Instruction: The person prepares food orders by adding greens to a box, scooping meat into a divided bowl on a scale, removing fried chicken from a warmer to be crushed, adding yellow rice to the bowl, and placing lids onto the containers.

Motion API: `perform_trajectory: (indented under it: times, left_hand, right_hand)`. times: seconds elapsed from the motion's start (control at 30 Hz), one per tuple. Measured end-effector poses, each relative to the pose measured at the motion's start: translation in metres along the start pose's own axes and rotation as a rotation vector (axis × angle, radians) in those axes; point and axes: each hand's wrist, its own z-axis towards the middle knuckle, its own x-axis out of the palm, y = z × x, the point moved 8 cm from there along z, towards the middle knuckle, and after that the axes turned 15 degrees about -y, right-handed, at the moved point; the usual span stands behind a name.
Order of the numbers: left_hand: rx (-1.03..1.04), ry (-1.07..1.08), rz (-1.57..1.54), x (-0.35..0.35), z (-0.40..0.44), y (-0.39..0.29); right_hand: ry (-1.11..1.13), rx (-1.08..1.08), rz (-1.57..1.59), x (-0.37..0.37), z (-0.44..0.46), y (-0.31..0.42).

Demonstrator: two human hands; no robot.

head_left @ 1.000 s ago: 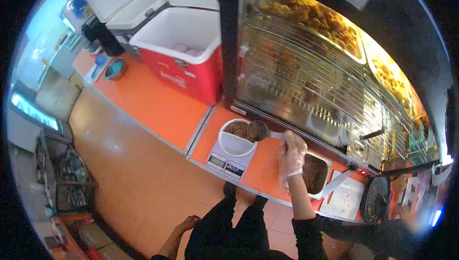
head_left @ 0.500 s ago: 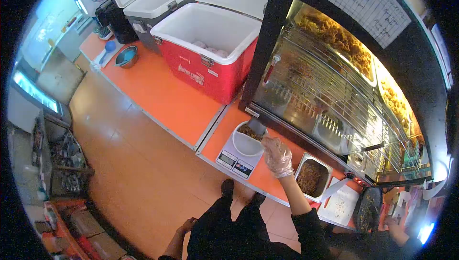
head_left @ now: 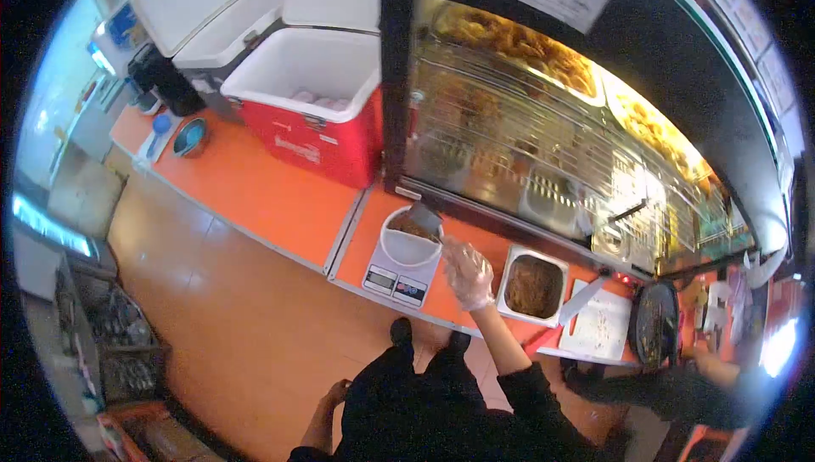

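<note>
My right hand (head_left: pixel 468 273), in a clear plastic glove, is closed round the handle of a dark scoop (head_left: pixel 424 216). The scoop is tipped at the far right rim of a white bowl (head_left: pixel 408 248), which holds brown food in one part. That bowl stands on a white kitchen scale (head_left: pixel 396 283). Right of the gloved hand is a metal pan (head_left: pixel 533 285) of brown shredded food. My left hand (head_left: pixel 338 391) hangs low beside my leg, away from the counter; its fingers are too dark and small to make out.
A red cooler (head_left: pixel 307 139) stands open at the back left, near a small bowl (head_left: pixel 190 137). Behind the scale is a lit glass food cabinet (head_left: pixel 509 156). A white cutting board (head_left: pixel 599 321) and a black pan (head_left: pixel 655 323) lie right. Another person's forearm (head_left: pixel 718 369) is at far right.
The scoop has gone from level beside the bowl, with brown food in it, to tipped at the rim. My right hand has moved left towards the bowl. The camera view has shifted.
</note>
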Motion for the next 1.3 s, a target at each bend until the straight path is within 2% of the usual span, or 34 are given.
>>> perform_trajectory:
  times: [0.07,0.1,0.13,0.17,0.23,0.27,0.3,0.33,0.37,0.43,0.5,0.57,0.63,0.67,0.7,0.73,0.8,0.87,0.9,0.93,1.0,1.03,1.07,1.13,1.17,1.2,1.23,1.27,1.3]
  left_hand:
    - [0.102,0.030,0.053,-0.010,0.009,-0.013]
    - [0.127,0.037,0.083,-0.014,0.017,-0.020]
    - [0.057,0.051,0.109,-0.021,0.017,-0.040]
    - [-0.013,0.065,0.137,-0.029,0.017,-0.062]
    - [-0.153,0.110,0.224,-0.042,0.016,-0.121]
    - [-0.224,0.143,0.284,-0.046,0.016,-0.150]
    - [-0.360,0.178,0.390,-0.049,0.017,-0.164]
    - [-0.358,0.209,0.419,-0.049,0.020,-0.178]
    - [-0.335,0.191,0.419,-0.050,0.027,-0.193]
    - [-0.304,0.186,0.432,-0.045,0.039,-0.232]
    - [-0.047,0.129,0.460,-0.032,0.043,-0.306]
    - [0.066,0.174,0.386,-0.001,0.030,-0.394]
    - [0.319,0.200,0.258,0.035,0.044,-0.429]
    - [0.353,0.213,0.195,0.051,0.043,-0.447]
    - [0.387,0.221,0.130,0.066,0.033,-0.483]
    - [0.385,0.215,0.135,0.082,0.036,-0.483]
    - [0.524,0.192,0.043,0.108,0.054,-0.485]
    - [0.543,0.184,0.090,0.122,0.064,-0.479]
    - [0.568,0.196,0.136,0.125,0.061,-0.488]
    - [0.576,0.177,0.133,0.122,0.061,-0.500]
    - [0.466,0.140,0.137,0.117,0.047,-0.497]
    - [0.417,0.143,0.031,0.116,0.054,-0.481]
    - [0.420,0.124,0.025,0.112,0.054,-0.478]
    - [0.412,0.016,0.033,0.101,0.052,-0.468]
    - [0.407,0.001,0.032,0.099,0.053,-0.461]
    - [0.297,0.011,-0.108,0.099,0.059,-0.445]
    - [0.189,0.022,-0.251,0.098,0.062,-0.435]
    - [0.188,0.007,-0.255,0.095,0.064,-0.430]
    - [0.215,0.011,-0.284,0.093,0.063,-0.429]
  right_hand:
    - [-0.094,-0.038,-0.017,-0.010,0.003,0.005]
    - [-0.107,0.206,0.048,-0.011,-0.001,-0.015]
    - [-0.117,0.450,0.115,-0.014,-0.009,-0.033]
    - [-0.130,0.461,0.103,-0.019,-0.011,-0.035]
    - [-0.530,1.055,0.519,-0.042,-0.041,-0.072]
    - [-0.656,1.228,0.668,-0.054,-0.055,-0.084]
    - [-0.771,1.130,0.555,-0.084,-0.053,-0.091]
    - [-0.878,1.030,0.437,-0.117,-0.057,-0.096]
    - [-0.890,1.034,0.305,-0.143,-0.080,-0.117]
    - [-0.852,1.138,0.309,-0.187,-0.086,-0.120]
    - [-0.677,1.078,0.148,-0.216,-0.089,-0.121]
    - [-0.628,1.037,0.083,-0.226,-0.109,-0.134]
    - [-0.405,0.754,-0.079,-0.223,-0.104,-0.129]
    - [-0.410,0.759,-0.079,-0.227,-0.110,-0.130]
    - [-0.289,0.501,-0.282,-0.223,-0.100,-0.115]
    - [-0.163,0.239,-0.471,-0.214,-0.095,-0.098]
    - [-0.173,0.227,-0.411,-0.212,-0.098,-0.098]
    - [-0.184,0.220,-0.316,-0.210,-0.107,-0.094]
    - [-0.112,0.080,-0.409,-0.213,-0.103,-0.081]
    - [-0.117,0.065,-0.396,-0.214,-0.096,-0.085]
    - [-0.186,0.165,-0.401,-0.225,-0.098,-0.092]
    - [-0.082,0.225,-0.553,-0.221,-0.106,-0.107]
    - [-0.081,0.212,-0.539,-0.218,-0.107,-0.109]
    - [-0.632,1.083,0.322,-0.232,-0.127,-0.137]
    - [-0.731,1.312,0.358,-0.230,-0.130,-0.139]
    - [-0.719,1.315,0.369,-0.224,-0.134,-0.143]
    - [-0.736,1.433,0.591,-0.205,-0.145,-0.152]
    - [-0.745,1.545,0.817,-0.187,-0.155,-0.157]
    - [-0.632,1.647,0.892,-0.172,-0.161,-0.155]
